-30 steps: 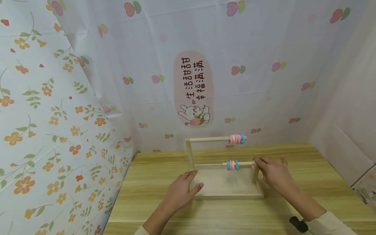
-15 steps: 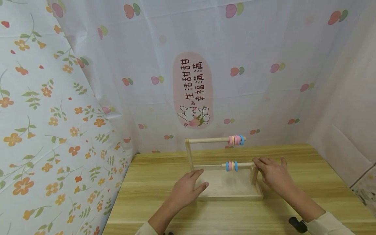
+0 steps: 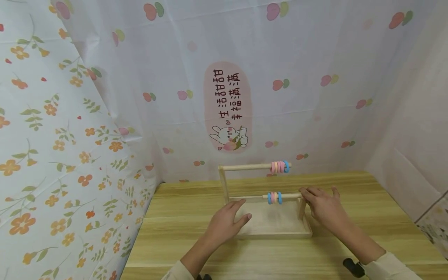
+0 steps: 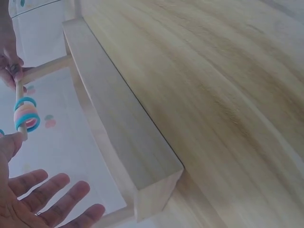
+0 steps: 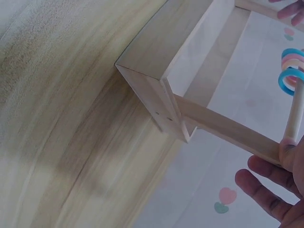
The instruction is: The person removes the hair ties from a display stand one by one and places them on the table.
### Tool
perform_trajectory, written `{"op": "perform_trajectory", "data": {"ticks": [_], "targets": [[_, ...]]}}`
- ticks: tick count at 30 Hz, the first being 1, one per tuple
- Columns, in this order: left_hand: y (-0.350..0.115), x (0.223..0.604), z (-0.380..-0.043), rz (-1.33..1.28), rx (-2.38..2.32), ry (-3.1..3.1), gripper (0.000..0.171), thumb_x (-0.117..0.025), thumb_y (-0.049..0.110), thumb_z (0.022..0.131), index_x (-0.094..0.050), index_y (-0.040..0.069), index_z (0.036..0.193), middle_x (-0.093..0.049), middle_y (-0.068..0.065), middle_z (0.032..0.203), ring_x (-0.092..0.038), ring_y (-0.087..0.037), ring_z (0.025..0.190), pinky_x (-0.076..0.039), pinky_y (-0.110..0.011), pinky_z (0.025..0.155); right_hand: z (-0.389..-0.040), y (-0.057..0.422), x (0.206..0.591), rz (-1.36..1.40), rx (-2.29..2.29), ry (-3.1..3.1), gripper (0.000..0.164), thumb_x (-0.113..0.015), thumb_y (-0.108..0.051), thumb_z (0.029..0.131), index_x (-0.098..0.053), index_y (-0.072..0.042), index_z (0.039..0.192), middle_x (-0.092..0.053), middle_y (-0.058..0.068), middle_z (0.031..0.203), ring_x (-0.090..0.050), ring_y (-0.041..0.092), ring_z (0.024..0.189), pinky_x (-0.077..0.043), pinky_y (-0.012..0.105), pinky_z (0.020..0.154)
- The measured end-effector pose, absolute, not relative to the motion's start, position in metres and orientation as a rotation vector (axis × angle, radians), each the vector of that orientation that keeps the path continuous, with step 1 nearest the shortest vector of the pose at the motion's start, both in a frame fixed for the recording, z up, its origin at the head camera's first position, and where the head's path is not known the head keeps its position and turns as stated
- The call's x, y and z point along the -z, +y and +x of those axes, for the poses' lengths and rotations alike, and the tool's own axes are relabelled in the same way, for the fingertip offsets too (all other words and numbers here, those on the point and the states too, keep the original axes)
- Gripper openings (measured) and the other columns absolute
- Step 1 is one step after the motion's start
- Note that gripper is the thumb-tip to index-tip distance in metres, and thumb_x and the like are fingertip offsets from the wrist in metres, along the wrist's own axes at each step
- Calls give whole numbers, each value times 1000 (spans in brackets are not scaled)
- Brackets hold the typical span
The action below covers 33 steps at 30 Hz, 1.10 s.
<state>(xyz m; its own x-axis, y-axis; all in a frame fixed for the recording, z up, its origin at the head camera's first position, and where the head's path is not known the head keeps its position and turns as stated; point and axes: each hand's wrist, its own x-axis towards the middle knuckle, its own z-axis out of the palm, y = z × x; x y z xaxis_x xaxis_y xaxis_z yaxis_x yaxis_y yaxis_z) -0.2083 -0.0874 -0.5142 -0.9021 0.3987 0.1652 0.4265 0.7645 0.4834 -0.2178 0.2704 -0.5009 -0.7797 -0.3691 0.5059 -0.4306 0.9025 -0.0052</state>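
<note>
Sleeves: pale cuffs [image 3: 390, 267] are seen at both forearms, a black object [image 3: 353, 267] just beside the right one.
Left hand: the hand [image 3: 224, 223] is spread wide, fingers straight and thumb held well apart; nothing is gripped. It is held over the rack's left end; whether the wood is touched cannot be told.
Right hand: at the joint of short post [image 3: 301, 209] and lower bar [image 3: 292, 196], the wood is pinched by the hand [image 3: 325, 208]; its other fingers are left extended.
Rack: the wooden rack [image 3: 269, 235] is stood on the wood-grain tabletop [image 3: 175, 217], between the hands.
Lower rings: blue, pink, cream and blue rings [image 3: 274, 198] are threaded near the lower bar's free end.
Upper rings: pink, cream and blue rings [image 3: 279, 167] are bunched near the free end of the upper bar [image 3: 245, 167], which is carried by the tall left post [image 3: 224, 184].
Backdrop: a fruit-patterned cloth [image 3: 297, 46] is hung behind.
</note>
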Motion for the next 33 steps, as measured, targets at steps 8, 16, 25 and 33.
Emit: {"op": "perform_trajectory", "data": {"ticks": [8, 16, 25, 33], "targets": [[-73, 511, -216, -678, 856, -2923, 61, -58, 55, 114, -55, 20, 164, -67, -9, 156, -66, -33, 142, -57, -58, 112, -220, 271, 505, 574, -186, -2520, 35, -87, -5, 91, -79, -6, 125, -79, 9, 112, -79, 35, 93, -47, 91, 93], [-66, 507, -220, -679, 883, -2895, 60, -60, 50, 114, -56, 16, 163, -66, -10, 158, -67, -34, 142, -57, -58, 112, -220, 269, 505, 563, -214, -2521, 33, -86, -5, 91, -79, -6, 124, -80, 8, 110, -78, 35, 94, -44, 93, 94], [-57, 506, -224, -734, 832, -2864, 60, -60, 51, 114, -57, 16, 162, -69, -9, 155, -72, -27, 134, -61, -49, 108, -218, 270, 502, 545, -216, -2571, 31, -84, -7, 96, -79, -5, 127, -80, 9, 112, -79, 36, 99, -43, 93, 97], [-50, 505, -228, -756, 835, -2854, 59, -60, 49, 114, -56, 16, 163, -68, -9, 156, -70, -30, 138, -60, -50, 110, -220, 269, 502, 541, -212, -2580, 31, -83, -8, 96, -78, -6, 126, -80, 9, 112, -78, 36, 97, -43, 93, 98]]}}
